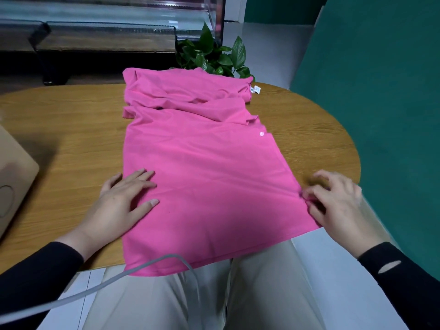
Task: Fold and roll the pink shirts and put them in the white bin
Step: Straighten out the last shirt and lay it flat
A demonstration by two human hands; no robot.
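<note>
From the head view, a pink shirt is lying lengthwise on the wooden table, its near hem hanging over the edge. The left hand is pressing flat on its left side, fingers straight and spread, while the right hand is pinching its right edge with curled fingers.

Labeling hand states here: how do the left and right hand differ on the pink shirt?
The left hand lies flat, fingers straight, pressing on the pink shirt; the right hand has curled fingers pinching it. The left hand rests on the cloth just inside the left edge; the right hand sits at the right edge, mostly off the shirt over the table. Both touch the shirt's near half and wear black sleeves.
</note>
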